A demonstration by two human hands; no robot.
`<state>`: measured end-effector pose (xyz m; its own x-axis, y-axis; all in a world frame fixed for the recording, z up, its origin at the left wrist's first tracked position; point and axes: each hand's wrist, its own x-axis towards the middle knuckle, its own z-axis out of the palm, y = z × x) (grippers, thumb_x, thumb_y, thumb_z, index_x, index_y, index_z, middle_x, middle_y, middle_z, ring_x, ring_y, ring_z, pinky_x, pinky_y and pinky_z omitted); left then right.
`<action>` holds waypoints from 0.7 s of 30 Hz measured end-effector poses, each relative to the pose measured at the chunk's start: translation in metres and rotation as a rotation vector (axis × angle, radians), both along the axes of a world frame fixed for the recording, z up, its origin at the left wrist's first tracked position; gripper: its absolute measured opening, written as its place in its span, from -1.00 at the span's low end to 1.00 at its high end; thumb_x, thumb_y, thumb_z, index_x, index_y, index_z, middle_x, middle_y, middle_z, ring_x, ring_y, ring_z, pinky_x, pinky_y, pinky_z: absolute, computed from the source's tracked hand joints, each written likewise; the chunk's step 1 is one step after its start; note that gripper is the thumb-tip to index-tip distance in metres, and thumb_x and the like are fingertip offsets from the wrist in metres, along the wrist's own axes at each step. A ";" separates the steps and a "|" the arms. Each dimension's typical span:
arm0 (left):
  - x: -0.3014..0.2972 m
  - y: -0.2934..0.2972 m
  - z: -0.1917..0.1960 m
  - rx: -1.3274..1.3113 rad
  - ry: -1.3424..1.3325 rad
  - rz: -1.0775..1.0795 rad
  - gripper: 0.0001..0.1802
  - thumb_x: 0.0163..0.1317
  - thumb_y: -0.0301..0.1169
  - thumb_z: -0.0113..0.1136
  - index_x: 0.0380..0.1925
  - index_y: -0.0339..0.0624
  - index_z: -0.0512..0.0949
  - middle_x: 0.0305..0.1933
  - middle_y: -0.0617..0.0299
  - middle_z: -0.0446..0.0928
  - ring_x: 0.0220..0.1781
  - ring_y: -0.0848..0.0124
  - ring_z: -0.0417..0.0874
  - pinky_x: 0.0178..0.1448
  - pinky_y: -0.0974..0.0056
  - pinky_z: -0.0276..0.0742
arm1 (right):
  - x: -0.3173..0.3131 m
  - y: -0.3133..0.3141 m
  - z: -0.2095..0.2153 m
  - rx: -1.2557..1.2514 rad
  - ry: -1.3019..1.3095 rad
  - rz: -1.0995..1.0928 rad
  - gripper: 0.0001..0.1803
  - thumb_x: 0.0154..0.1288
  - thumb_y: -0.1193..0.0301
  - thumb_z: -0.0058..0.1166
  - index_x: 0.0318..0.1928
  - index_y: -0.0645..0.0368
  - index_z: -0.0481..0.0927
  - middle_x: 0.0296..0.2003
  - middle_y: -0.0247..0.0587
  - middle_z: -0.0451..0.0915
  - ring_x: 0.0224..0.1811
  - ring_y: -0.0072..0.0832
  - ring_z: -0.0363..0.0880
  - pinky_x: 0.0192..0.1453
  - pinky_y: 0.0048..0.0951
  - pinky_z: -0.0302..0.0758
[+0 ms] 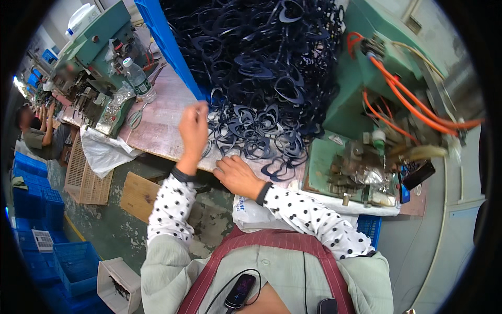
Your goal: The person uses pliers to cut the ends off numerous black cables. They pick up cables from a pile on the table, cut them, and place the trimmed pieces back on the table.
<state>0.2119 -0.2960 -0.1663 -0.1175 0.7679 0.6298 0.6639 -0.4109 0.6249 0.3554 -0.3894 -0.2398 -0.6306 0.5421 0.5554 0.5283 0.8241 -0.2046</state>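
A large heap of thin, dark navy, shiny loop-shaped pieces (256,68) spills out of a tipped blue crate (175,49) onto the worktable (159,118). My left hand (193,131) is raised over the table edge, left of the loose pieces and close to the crate's lower corner. Its fingers are curled closed; whatever they hold, if anything, is hidden. At the near edge, my right hand (238,175) rests with bent, slightly parted fingertips on the tabletop, just in front of the nearest loops. I see nothing in it.
Right of the heap stands a green machine (350,89) with orange hoses. Another green machine (102,44), a water bottle (138,81) and scissors (136,118) are at the left. Blue crates (76,261) and a beige basket (86,175) stand on the floor. Another person (39,136) sits far left.
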 end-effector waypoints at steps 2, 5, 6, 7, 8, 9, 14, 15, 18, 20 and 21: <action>0.011 -0.036 -0.026 0.076 0.050 -0.060 -0.91 0.28 -0.45 0.21 -0.24 -0.19 0.61 -0.29 0.09 0.60 -0.29 0.16 0.62 -0.20 0.23 0.52 | 0.017 -0.043 0.036 -0.099 0.106 0.025 -0.81 0.09 0.41 0.14 -0.24 0.13 0.55 -0.26 -0.22 0.49 -0.10 -0.29 0.45 -0.06 -0.31 0.37; 0.042 -0.066 -0.043 0.054 0.122 -0.198 -0.91 0.18 -0.47 0.26 -0.29 -0.15 0.62 -0.27 0.11 0.59 -0.23 0.13 0.63 -0.19 0.18 0.54 | 0.089 -0.111 0.048 -0.181 0.181 0.031 -0.80 0.04 0.46 0.21 -0.25 0.13 0.61 -0.33 -0.26 0.54 -0.22 -0.32 0.54 -0.20 -0.31 0.49; 0.048 -0.072 -0.044 0.045 0.194 -0.181 -0.91 0.17 -0.47 0.26 -0.31 -0.14 0.62 -0.28 0.11 0.58 -0.23 0.13 0.62 -0.19 0.17 0.54 | 0.118 -0.131 0.044 -0.155 0.190 -0.005 -0.81 0.03 0.47 0.23 -0.27 0.13 0.63 -0.37 -0.28 0.56 -0.29 -0.32 0.57 -0.26 -0.31 0.52; 0.056 -0.076 -0.045 0.036 0.261 -0.171 -0.92 0.16 -0.46 0.26 -0.32 -0.14 0.61 -0.29 0.12 0.57 -0.22 0.14 0.62 -0.19 0.16 0.54 | 0.149 -0.148 0.047 -0.045 0.189 -0.120 -0.84 0.02 0.51 0.24 -0.31 0.13 0.63 -0.45 -0.29 0.56 -0.44 -0.32 0.56 -0.38 -0.34 0.50; 0.064 -0.080 -0.047 0.028 0.330 -0.161 -0.93 0.16 -0.45 0.26 -0.34 -0.13 0.61 -0.30 0.12 0.56 -0.21 0.15 0.61 -0.19 0.15 0.54 | 0.180 -0.165 0.045 -0.034 0.184 -0.265 -0.85 0.04 0.53 0.24 -0.31 0.13 0.62 -0.46 -0.25 0.57 -0.48 -0.30 0.55 -0.40 -0.33 0.50; 0.072 -0.082 -0.054 0.017 0.407 -0.162 -0.94 0.12 -0.45 0.26 -0.38 -0.13 0.60 -0.33 0.12 0.54 -0.23 0.12 0.58 -0.19 0.10 0.52 | 0.214 -0.180 0.040 0.026 0.220 -0.419 -0.87 0.06 0.56 0.24 -0.34 0.12 0.61 -0.48 -0.23 0.57 -0.50 -0.28 0.55 -0.43 -0.31 0.50; 0.062 -0.074 -0.107 -0.187 0.516 0.187 -0.68 0.12 -0.15 0.34 -0.45 -0.19 0.55 -0.41 -0.02 0.59 -0.31 -0.04 0.60 -0.23 -0.06 0.48 | 0.341 -0.226 0.040 -0.098 0.340 -1.124 -0.91 0.19 0.47 0.21 -0.28 0.19 0.62 -0.37 -0.08 0.60 -0.36 -0.10 0.58 -0.30 -0.16 0.50; 0.067 -0.073 -0.108 -0.248 0.351 0.186 -0.63 0.18 -0.12 0.30 -0.43 -0.23 0.53 -0.44 -0.08 0.61 -0.35 -0.10 0.63 -0.27 -0.11 0.48 | 0.361 -0.225 0.038 -0.038 0.313 -1.165 -0.85 0.18 0.43 0.23 -0.24 0.20 0.62 -0.35 -0.05 0.59 -0.35 -0.08 0.58 -0.29 -0.14 0.50; 0.076 -0.054 -0.130 -0.417 0.313 0.338 -0.49 0.26 0.03 0.18 -0.48 -0.29 0.56 -0.41 -0.12 0.63 -0.32 -0.14 0.64 -0.24 -0.10 0.51 | 0.398 -0.218 0.042 -0.042 0.175 -1.303 -0.71 0.16 0.32 0.27 -0.16 0.21 0.61 -0.32 -0.01 0.58 -0.31 -0.02 0.59 -0.26 -0.09 0.52; 0.095 -0.055 -0.127 -0.483 0.337 0.344 -0.45 0.26 0.06 0.15 -0.48 -0.31 0.60 -0.37 -0.14 0.63 -0.28 -0.14 0.64 -0.19 -0.10 0.51 | 0.412 -0.209 0.038 -0.150 0.037 -1.410 -0.63 0.12 0.22 0.31 -0.18 0.23 0.59 -0.32 0.02 0.58 -0.29 -0.02 0.61 -0.25 -0.09 0.54; 0.091 -0.048 -0.131 -0.522 0.345 0.322 -0.45 0.24 0.06 0.17 -0.44 -0.32 0.63 -0.34 -0.16 0.63 -0.24 -0.13 0.64 -0.15 -0.11 0.51 | 0.413 -0.199 0.035 -0.164 -0.001 -1.416 -0.65 0.13 0.21 0.30 -0.23 0.22 0.58 -0.33 0.02 0.58 -0.30 -0.03 0.61 -0.25 -0.09 0.55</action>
